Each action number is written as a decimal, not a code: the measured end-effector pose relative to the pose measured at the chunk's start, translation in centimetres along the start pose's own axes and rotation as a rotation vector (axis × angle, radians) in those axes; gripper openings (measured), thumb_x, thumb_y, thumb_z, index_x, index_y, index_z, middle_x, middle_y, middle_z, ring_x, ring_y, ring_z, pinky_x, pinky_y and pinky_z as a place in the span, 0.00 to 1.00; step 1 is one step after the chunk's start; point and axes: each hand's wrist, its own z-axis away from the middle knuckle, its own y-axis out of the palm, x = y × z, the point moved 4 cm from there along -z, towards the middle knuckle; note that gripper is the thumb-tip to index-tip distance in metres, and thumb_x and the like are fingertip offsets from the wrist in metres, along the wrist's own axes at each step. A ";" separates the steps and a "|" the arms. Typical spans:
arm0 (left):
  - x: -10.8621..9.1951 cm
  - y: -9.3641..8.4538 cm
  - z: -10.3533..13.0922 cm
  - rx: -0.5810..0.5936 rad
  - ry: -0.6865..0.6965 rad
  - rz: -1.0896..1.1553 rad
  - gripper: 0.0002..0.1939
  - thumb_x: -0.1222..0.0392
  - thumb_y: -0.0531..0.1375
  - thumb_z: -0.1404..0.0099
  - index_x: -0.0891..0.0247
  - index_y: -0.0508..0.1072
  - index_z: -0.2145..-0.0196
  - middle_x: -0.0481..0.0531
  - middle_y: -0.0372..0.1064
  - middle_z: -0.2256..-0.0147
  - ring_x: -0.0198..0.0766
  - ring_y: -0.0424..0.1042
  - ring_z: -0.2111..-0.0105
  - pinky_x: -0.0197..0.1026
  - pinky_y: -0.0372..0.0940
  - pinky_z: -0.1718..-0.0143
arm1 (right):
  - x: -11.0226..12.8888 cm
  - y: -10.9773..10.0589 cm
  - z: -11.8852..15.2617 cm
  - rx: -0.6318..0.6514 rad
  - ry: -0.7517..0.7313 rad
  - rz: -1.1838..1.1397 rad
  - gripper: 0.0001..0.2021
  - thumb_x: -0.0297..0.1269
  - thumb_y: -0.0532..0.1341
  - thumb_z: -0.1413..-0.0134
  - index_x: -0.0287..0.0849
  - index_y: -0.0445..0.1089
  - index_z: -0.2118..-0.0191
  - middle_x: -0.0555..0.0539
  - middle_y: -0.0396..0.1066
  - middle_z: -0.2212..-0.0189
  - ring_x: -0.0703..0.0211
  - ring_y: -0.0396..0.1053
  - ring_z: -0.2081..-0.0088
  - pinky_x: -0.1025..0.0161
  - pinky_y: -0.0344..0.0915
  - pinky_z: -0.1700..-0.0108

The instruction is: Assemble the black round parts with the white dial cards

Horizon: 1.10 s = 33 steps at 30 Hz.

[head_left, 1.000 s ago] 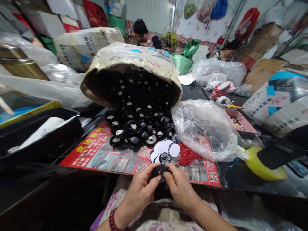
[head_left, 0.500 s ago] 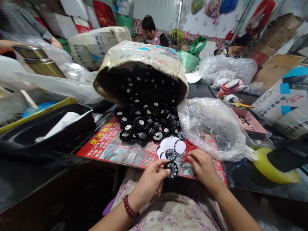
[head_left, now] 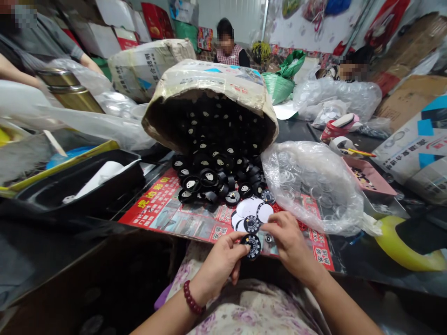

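Note:
Between the thumb and fingers of my left hand (head_left: pixel 221 258) is a round black dial (head_left: pixel 254 245) with white markings, held at the table's front edge. My right hand (head_left: pixel 293 246) is just to its right, thumb and forefinger pinched together; whatever is between them is too small to make out. Beyond the fingers lie overlapping white discs (head_left: pixel 248 207) and another black dial (head_left: pixel 252 224). A small round metal part (head_left: pixel 268 238) rests between my hands. Small red pieces (head_left: pixel 303 226) show partly behind my right hand.
Black round cases (head_left: pixel 209 179) spill from a large wrapped sack (head_left: pixel 213 77). To the right are a clear plastic bag of rings (head_left: pixel 314 181), a pink box (head_left: pixel 370 177) and a yellow tape roll (head_left: pixel 401 251). A black tray (head_left: pixel 91 186) stands left. Other people sit around the table.
My right hand has moved left from the red pieces toward the dial, its fingertips now closer to it. My left hand keeps the dial. The whole view has shifted slightly.

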 end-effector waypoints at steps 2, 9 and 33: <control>-0.2 0.2 0.0 0.019 -0.003 -0.014 0.20 0.58 0.61 0.46 0.67 0.69 0.55 0.40 0.63 0.87 0.26 0.54 0.94 0.28 0.50 0.94 | 1.8 -0.2 0.3 -0.005 -0.117 -0.076 0.17 0.22 0.53 0.45 0.47 0.69 0.55 0.45 0.64 0.57 0.52 0.57 0.54 0.55 0.57 0.52; -0.1 0.4 0.4 0.024 -0.003 -0.072 0.19 0.59 0.59 0.44 0.66 0.70 0.55 0.43 0.67 0.84 0.26 0.55 0.94 0.28 0.51 0.94 | 3.4 1.2 0.6 -0.002 -0.209 0.088 0.13 0.28 0.54 0.42 0.46 0.70 0.55 0.42 0.67 0.55 0.48 0.55 0.51 0.48 0.52 0.48; 0.0 -0.4 0.4 0.002 0.011 0.034 0.22 0.58 0.62 0.46 0.63 0.64 0.54 0.39 0.62 0.81 0.26 0.56 0.91 0.30 0.56 0.91 | -3.3 -1.1 3.4 -0.074 0.297 -0.009 0.07 0.29 0.55 0.43 0.42 0.67 0.71 0.47 0.65 0.71 0.55 0.61 0.65 0.59 0.57 0.63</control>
